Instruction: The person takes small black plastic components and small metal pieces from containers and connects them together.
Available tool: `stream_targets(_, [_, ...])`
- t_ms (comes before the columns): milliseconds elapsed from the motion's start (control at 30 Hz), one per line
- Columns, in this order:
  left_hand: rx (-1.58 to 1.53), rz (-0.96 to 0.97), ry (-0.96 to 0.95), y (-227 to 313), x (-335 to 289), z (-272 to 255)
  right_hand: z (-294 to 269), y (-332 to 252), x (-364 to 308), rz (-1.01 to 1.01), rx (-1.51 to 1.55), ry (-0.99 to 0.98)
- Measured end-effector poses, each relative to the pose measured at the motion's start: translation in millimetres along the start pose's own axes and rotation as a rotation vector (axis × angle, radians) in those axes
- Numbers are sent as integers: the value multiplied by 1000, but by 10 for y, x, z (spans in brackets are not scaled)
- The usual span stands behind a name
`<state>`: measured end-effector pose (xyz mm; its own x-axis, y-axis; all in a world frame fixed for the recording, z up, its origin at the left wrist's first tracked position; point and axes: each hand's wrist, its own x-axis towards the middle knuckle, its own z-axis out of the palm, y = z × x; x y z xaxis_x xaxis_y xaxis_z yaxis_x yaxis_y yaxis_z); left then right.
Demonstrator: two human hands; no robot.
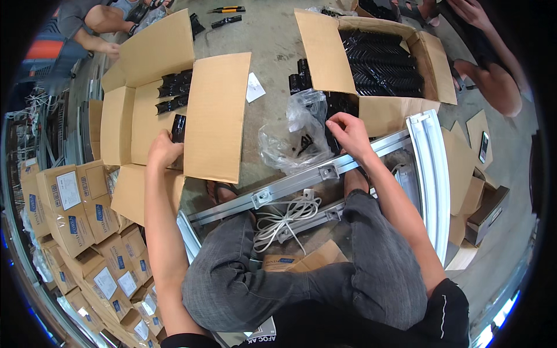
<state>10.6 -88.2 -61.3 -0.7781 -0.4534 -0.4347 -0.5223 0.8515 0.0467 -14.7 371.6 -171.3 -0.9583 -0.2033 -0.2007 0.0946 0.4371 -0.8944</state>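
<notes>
My left hand reaches into the open cardboard box on my left and grips a black plastic part just above the box floor. More black parts lie further back in that box. My right hand rests on a row of black parts on the floor beside a crumpled clear plastic bag, fingers closed on one of them. Behind it stands a second open box filled with stacked black parts.
An aluminium frame with brackets lies across my knees, a coiled white cable under it. Small stacked cartons are at my left. Two other people sit at the far corners. A cutter lies on the concrete floor.
</notes>
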Motion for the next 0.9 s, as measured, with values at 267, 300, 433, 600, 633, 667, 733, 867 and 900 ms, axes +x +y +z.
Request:
stream_targets(267, [-229, 0, 52, -189, 50, 187, 570, 245, 504, -518, -370, -601])
stream_targets(300, [-273, -8, 61, -203, 55, 206, 646, 233, 561, -517, -362, -597])
stream_targets(433, [-265, -15, 170, -311, 104, 296, 895, 319, 696, -372, -959, -821])
stream_targets(600, [-248, -53, 161, -163, -12, 243, 1085, 506, 608, -442, -1087, -731])
stream_targets(633, [-272, -57, 154, -152, -27, 240, 1074, 520, 599, -485, -1102, -785])
stream_targets(667, [-272, -58, 154, -156, -22, 240, 1073, 534, 590, -531, -1115, -837])
stream_targets(733, [-214, -33, 167, -152, 2, 242, 1050, 575, 534, -445, -1102, -823])
stream_targets(867, [-202, -42, 170, -224, 22, 236, 936, 241, 448, -280, -1010, -829])
stream_targets(900, [-233, -41, 161, -238, 36, 244, 929, 284, 473, -276, -1010, -827])
